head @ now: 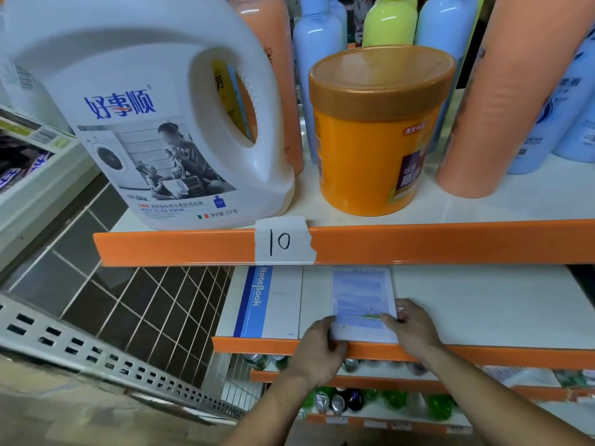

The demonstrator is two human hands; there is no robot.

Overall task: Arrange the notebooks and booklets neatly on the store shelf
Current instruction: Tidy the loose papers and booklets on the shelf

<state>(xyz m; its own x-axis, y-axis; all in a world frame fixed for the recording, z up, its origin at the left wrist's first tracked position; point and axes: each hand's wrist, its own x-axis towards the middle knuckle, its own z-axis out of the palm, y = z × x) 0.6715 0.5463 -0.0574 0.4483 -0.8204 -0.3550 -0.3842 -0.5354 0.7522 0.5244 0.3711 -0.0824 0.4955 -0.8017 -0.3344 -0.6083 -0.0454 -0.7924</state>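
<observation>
Holding the blue booklet (362, 300) by its near corners, left hand (317, 352) and right hand (410, 329) apart and each clamped on one side, slide it flat along the shelf (483, 304) to sit square and just beside the large notebook (269, 300).

A shop: orange-edged shelf tiers (450, 243) w/ detergent jug (145, 107), bottles (317, 43), taped "10" label (283, 241), drinks (392, 399) below.

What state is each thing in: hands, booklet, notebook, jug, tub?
Left hand: grips booklet's near left corner.
Right hand: holds booklet's near right corner.
Booklet: flat on shelf, held by both hands.
Notebook: flat on shelf, left of booklet, apart.
Jug: upright.
Tub: upright, lid on.
</observation>
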